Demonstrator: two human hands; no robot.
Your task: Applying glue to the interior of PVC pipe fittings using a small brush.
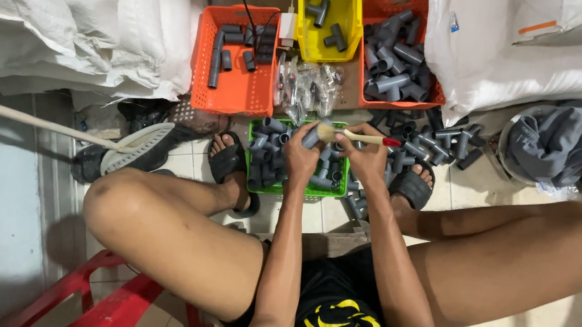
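Left hand (300,159) grips grey plastic pipe fitting (311,138); right hand (367,154) grips wooden-handled brush (356,136) on it; green crate (261,184) still full.

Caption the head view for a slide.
Left hand holds a grey pipe fitting; right hand brushes it with a paintbrush.

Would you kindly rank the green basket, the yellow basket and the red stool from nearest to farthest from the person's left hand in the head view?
1. Green basket: directly under the left hand, which holds a grey pipe fitting.
2. Yellow basket: farther up the picture, between the two orange baskets.
3. Red stool: farthest, at the lower left, beneath the person's thigh.
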